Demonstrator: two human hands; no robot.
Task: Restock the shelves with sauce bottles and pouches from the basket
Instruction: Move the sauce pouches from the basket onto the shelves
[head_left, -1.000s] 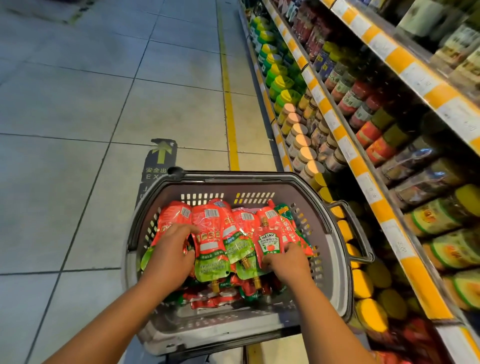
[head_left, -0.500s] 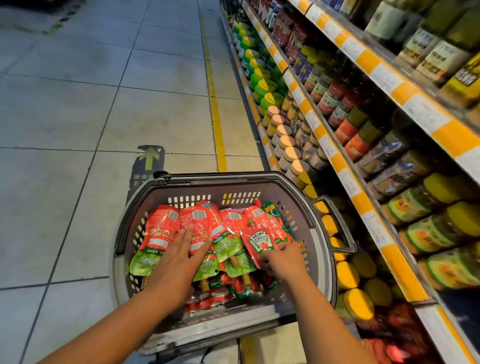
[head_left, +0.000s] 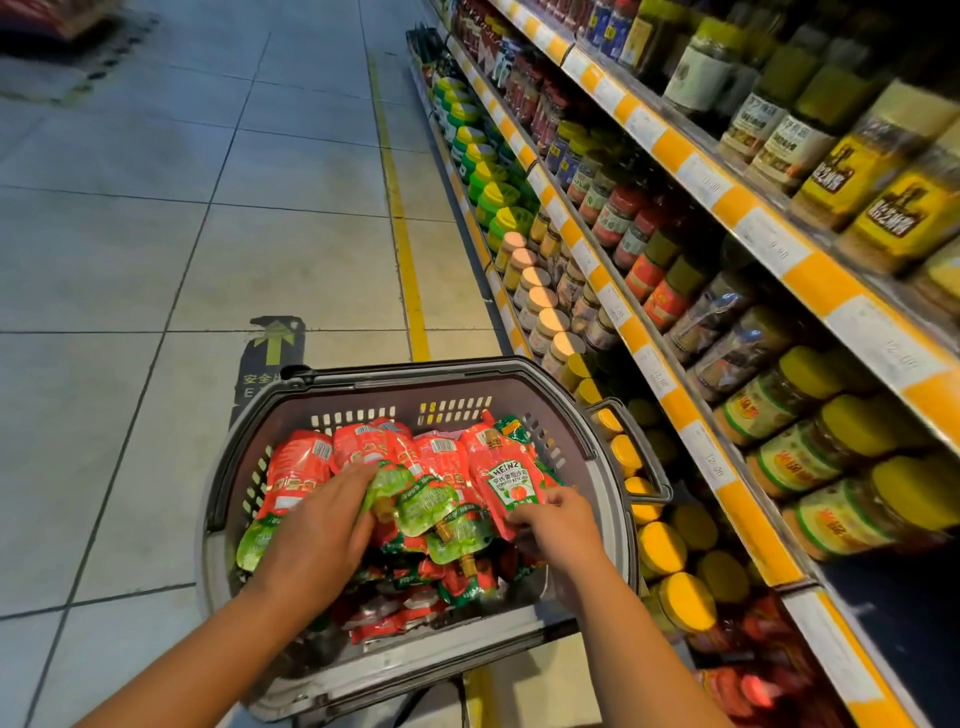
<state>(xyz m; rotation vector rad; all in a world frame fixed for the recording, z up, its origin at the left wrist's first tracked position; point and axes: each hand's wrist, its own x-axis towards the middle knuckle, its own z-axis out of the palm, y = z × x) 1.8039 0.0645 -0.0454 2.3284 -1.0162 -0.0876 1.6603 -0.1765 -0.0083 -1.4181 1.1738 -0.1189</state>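
A grey plastic basket (head_left: 613, 499) stands on the floor in front of me, filled with several red and green ketchup pouches (head_left: 298, 473). My left hand (head_left: 317, 535) lies flat on the pouches at the middle left, fingers spread over a green-ended pouch (head_left: 421, 512). My right hand (head_left: 558, 519) pinches the lower edge of a red Heinz ketchup pouch (head_left: 506, 480) at the basket's right side. The shelves (head_left: 670, 400) run along my right, packed with jars and bottles.
Yellow-lidded jars (head_left: 660, 548) fill the bottom shelf right next to the basket's handle (head_left: 641, 452). Higher shelves hold jars with red, green and yellow lids. A yellow floor line (head_left: 405, 260) and a green arrow sticker (head_left: 275, 343) lie ahead on the tiled aisle.
My left hand has slid right from the basket's left pouches onto the middle ones. My right hand has closed its fingers on the Heinz pouch's lower edge. The view has swung toward the shelves.
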